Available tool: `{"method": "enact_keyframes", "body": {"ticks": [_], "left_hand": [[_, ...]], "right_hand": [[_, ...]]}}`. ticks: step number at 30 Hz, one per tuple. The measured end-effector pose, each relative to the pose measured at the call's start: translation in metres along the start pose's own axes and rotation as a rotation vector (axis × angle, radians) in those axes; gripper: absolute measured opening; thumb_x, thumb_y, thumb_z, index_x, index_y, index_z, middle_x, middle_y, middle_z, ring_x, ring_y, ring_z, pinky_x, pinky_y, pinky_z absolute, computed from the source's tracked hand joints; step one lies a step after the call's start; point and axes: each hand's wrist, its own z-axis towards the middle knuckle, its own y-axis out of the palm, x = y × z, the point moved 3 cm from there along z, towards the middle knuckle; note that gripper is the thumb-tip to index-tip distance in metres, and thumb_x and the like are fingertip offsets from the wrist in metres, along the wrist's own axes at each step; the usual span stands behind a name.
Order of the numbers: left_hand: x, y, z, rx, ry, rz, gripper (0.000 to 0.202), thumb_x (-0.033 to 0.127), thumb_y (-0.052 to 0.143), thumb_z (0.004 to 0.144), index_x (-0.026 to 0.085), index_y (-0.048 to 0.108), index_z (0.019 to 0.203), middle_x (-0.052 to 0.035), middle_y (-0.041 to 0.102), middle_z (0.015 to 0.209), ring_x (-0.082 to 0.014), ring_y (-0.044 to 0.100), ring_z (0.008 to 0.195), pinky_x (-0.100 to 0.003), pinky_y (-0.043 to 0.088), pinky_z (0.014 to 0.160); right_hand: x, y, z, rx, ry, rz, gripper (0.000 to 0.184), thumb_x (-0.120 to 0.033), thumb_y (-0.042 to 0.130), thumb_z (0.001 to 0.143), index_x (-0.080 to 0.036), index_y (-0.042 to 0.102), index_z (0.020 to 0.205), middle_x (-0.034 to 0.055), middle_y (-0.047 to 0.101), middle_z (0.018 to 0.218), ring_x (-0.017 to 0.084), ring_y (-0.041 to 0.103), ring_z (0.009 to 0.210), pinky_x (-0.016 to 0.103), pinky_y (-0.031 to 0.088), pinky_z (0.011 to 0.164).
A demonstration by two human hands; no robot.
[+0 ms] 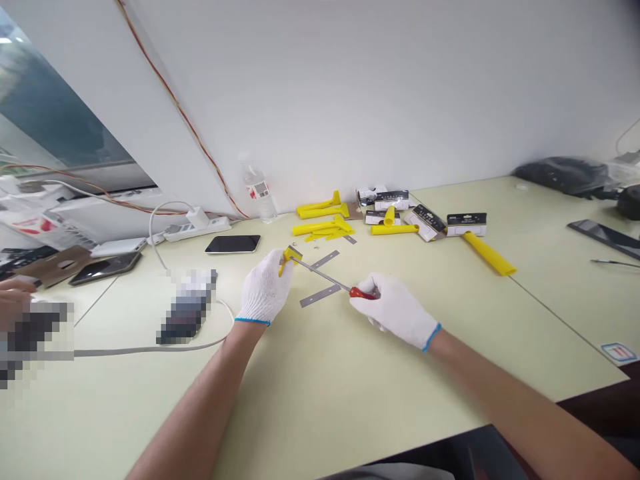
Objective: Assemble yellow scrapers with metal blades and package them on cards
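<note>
Both my hands wear white knit gloves. My left hand [265, 288] is closed round a small yellow plastic scraper head [291, 255], held just above the table. My right hand [395, 310] grips the red handle of a screwdriver [363, 293]; its metal shaft runs up-left and its tip meets the yellow part. Two flat metal blades lie on the table beside the shaft, one [320, 295] below it and one [325, 260] above.
Several yellow scraper parts [325, 229], packaged boxes [425, 221] and a long yellow handle [489, 254] lie near the wall. A black phone [233, 244], a water bottle [259, 192], a power strip [197, 228] and cables sit left. Another person's hand [13, 300] shows at the far left.
</note>
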Motion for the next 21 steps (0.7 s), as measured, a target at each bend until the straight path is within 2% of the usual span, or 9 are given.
{"method": "enact_keyframes", "body": {"ticks": [3,5,7,9,11,15,16,18,21], "left_hand": [[0.0,-0.003,0.001,-0.018,-0.041,-0.049,0.018,0.04,0.051,0.099,0.025,0.062,0.102,-0.0022,0.076,0.108,-0.0214,0.067,0.084,-0.03,0.038,0.069],[0.0,-0.003,0.001,-0.03,-0.038,-0.053,0.018,0.039,0.051,0.099,0.024,0.061,0.101,-0.0041,0.075,0.106,-0.0225,0.067,0.086,-0.03,0.038,0.069],[0.0,-0.003,0.001,-0.029,-0.008,-0.041,0.019,0.038,0.049,0.1,0.023,0.061,0.102,-0.0059,0.075,0.108,-0.024,0.068,0.09,-0.031,0.038,0.07],[0.0,-0.003,0.0,-0.019,0.01,-0.037,0.019,0.038,0.049,0.101,0.023,0.061,0.102,-0.0063,0.075,0.108,-0.0244,0.068,0.091,-0.031,0.039,0.071],[0.0,-0.003,0.0,-0.018,0.011,-0.047,0.019,0.037,0.05,0.1,0.023,0.062,0.101,-0.0058,0.075,0.108,-0.0241,0.068,0.091,-0.032,0.039,0.072],[0.001,-0.004,0.0,-0.03,0.018,-0.053,0.018,0.036,0.05,0.099,0.023,0.063,0.103,-0.0059,0.075,0.109,-0.0244,0.069,0.092,-0.031,0.04,0.072],[0.001,-0.004,0.0,-0.034,0.017,-0.051,0.019,0.036,0.05,0.099,0.023,0.063,0.103,-0.0059,0.076,0.109,-0.0244,0.069,0.092,-0.031,0.04,0.072],[0.001,-0.003,0.001,-0.034,0.011,-0.049,0.02,0.038,0.049,0.1,0.023,0.063,0.102,-0.0054,0.076,0.111,-0.024,0.069,0.093,-0.031,0.04,0.073],[-0.001,-0.002,0.002,-0.017,0.004,-0.062,0.02,0.039,0.051,0.099,0.025,0.064,0.103,-0.0035,0.076,0.11,-0.022,0.068,0.09,-0.03,0.04,0.073]], "right_hand": [[-0.005,0.005,-0.006,0.237,-0.269,-0.389,0.021,-0.043,0.06,0.096,-0.022,0.062,0.092,0.0047,0.07,0.079,0.018,0.061,0.066,0.031,0.043,0.063],[-0.005,0.01,-0.008,0.298,-0.349,-0.551,0.025,-0.042,0.053,0.101,-0.021,0.066,0.102,0.0087,0.074,0.089,0.022,0.065,0.074,0.034,0.044,0.067],[-0.004,0.012,-0.008,0.302,-0.366,-0.593,0.028,-0.041,0.048,0.104,-0.021,0.067,0.106,0.0103,0.075,0.094,0.024,0.067,0.079,0.035,0.044,0.07],[-0.005,0.011,-0.007,0.256,-0.341,-0.507,0.027,-0.041,0.049,0.104,-0.021,0.067,0.099,0.0082,0.073,0.089,0.021,0.065,0.076,0.033,0.044,0.069],[-0.004,0.007,-0.003,0.114,-0.213,-0.282,0.03,-0.044,0.052,0.102,-0.02,0.063,0.087,0.0039,0.066,0.077,0.014,0.054,0.062,0.028,0.04,0.058],[0.003,0.006,0.003,-0.469,0.251,0.453,0.036,-0.05,0.05,0.103,-0.018,0.057,0.087,-0.0031,0.053,0.077,0.004,0.015,0.045,0.02,0.014,0.037],[0.003,0.007,0.003,-0.56,0.324,0.591,0.034,-0.049,0.05,0.103,-0.018,0.057,0.09,-0.0042,0.051,0.079,0.003,0.01,0.045,0.019,0.011,0.036],[0.003,0.006,0.003,-0.566,0.352,0.68,0.031,-0.047,0.055,0.101,-0.018,0.055,0.092,-0.0053,0.05,0.079,0.001,0.011,0.044,0.017,0.01,0.035],[0.003,0.007,0.002,-0.358,0.254,0.463,0.026,-0.04,0.07,0.092,-0.02,0.054,0.095,-0.0078,0.048,0.069,0.002,0.023,0.043,0.016,0.016,0.037]]}}
